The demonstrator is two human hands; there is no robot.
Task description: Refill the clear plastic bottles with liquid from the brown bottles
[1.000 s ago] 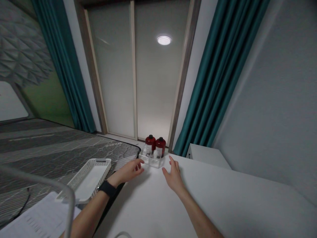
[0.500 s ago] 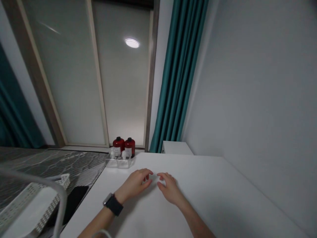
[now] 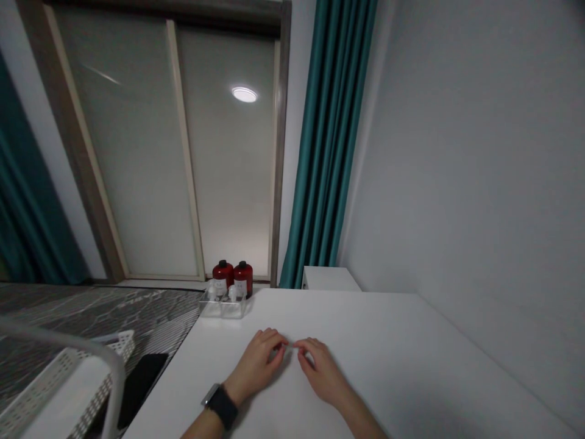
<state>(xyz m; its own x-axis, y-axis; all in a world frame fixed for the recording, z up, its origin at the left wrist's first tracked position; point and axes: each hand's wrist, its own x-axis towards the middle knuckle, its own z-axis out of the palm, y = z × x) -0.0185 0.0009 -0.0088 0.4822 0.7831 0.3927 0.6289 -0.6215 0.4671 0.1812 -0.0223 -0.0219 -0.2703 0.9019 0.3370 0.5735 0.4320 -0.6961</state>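
Two hands (image 3: 256, 366) (image 3: 322, 372), two red bottles (image 3: 222, 276) (image 3: 243, 278), one clear tray (image 3: 222, 309), one wristwatch (image 3: 222, 406), one white basket (image 3: 123, 344)

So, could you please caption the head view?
Left hand and right hand nearly meet on a white table, red bottles in a clear tray.

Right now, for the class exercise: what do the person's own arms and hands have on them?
The left hand and right hand are bare, without gloves, and no sleeves show on the forearms. Behind the left hand sits a wristwatch with a black strap and a squared silver case.
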